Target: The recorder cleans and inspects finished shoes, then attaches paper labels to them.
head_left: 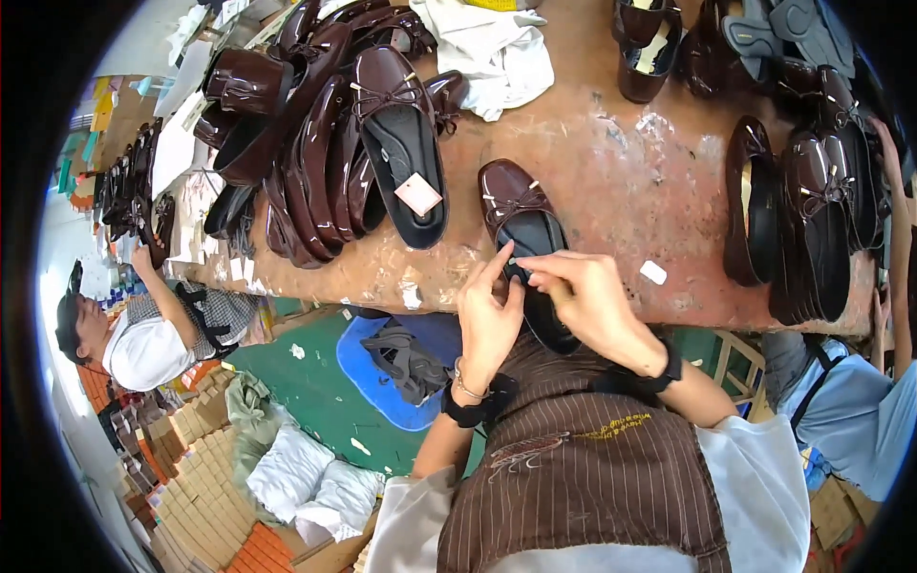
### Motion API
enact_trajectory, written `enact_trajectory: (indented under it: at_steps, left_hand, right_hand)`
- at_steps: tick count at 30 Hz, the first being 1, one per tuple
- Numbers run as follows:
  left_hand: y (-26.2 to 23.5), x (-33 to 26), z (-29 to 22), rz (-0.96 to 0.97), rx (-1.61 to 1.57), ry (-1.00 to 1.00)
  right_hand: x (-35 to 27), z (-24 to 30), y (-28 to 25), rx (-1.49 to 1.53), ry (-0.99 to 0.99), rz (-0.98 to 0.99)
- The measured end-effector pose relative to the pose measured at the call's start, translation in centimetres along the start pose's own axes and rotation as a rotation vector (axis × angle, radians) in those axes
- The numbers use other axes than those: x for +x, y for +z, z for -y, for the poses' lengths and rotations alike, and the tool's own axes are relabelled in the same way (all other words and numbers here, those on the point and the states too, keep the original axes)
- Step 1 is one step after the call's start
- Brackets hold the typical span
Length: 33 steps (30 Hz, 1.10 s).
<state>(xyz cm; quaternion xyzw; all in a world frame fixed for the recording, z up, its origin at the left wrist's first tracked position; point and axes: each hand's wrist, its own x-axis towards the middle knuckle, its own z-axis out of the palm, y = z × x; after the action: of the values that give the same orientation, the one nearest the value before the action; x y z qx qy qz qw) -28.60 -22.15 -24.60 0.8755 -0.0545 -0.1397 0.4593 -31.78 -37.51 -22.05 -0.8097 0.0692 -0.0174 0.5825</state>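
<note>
A glossy dark burgundy flat shoe with a bow (pixel 517 196) lies at the table's near edge, toe away from me and heel toward my apron. Over its opening, my left hand (pixel 487 320) has thumb and forefinger bent together in a pinch at the black insole. My right hand (pixel 592 301) is closed, thumb against forefinger, meeting the left fingertips there. A tiny pale speck shows between the fingertips, too small to name. Left of it rests another burgundy shoe (pixel 394 95), with a square pale tag (pixel 418 194) on its black insole.
Stacked burgundy shoes (pixel 310 177) crowd the left of the table (pixel 611 191); more shoes (pixel 812 220) stand at the right. White cloth (pixel 492 57) lies at the back, a small white sticker (pixel 653 273) near my right hand. A blue tub (pixel 368 377) sits below. People work on both sides.
</note>
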Motion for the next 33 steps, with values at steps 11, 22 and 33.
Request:
enact_trajectory:
  at_steps: [11, 22, 33]
  left_hand:
    - [-0.4, 0.4, 1.4, 0.005, -0.141, -0.077]
    - [0.1, 0.5, 2.3, -0.062, -0.068, 0.097]
    - [-0.1, 0.8, 1.3, -0.215, 0.371, 0.279]
  right_hand:
    - [0.7, -2.5, 3.7, -0.498, 0.033, 0.202]
    - [1.7, -2.0, 4.1, -0.569, 0.058, 0.121]
    - [1.5, -2.5, 4.6, -0.487, 0.102, -0.001]
